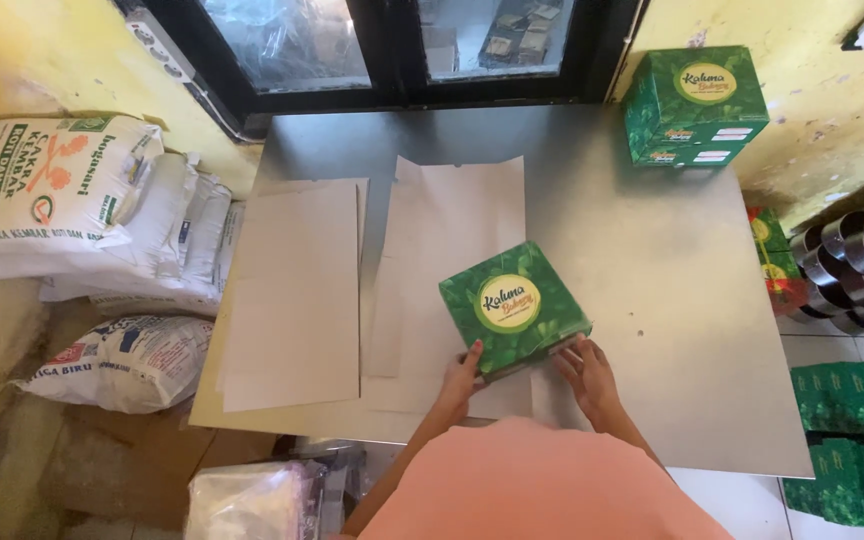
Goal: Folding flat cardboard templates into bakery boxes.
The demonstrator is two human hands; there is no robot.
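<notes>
A green square cardboard box (512, 303) with a round yellow label on its lid sits tilted on the metal table (652, 260), partly over flat grey cardboard sheets (452, 230). My left hand (459, 380) grips the box's near left corner. My right hand (584, 370) presses against its near right edge, fingers under the lid's rim. Both forearms reach out from my orange sleeves at the bottom of the view.
Two stacked green boxes (694, 105) stand at the table's far right corner. More flat cardboard (292, 290) lies at the left. White sacks (62, 190) pile on the floor at left. Green flat packs (852, 430) and dark round tins (857, 260) sit at right.
</notes>
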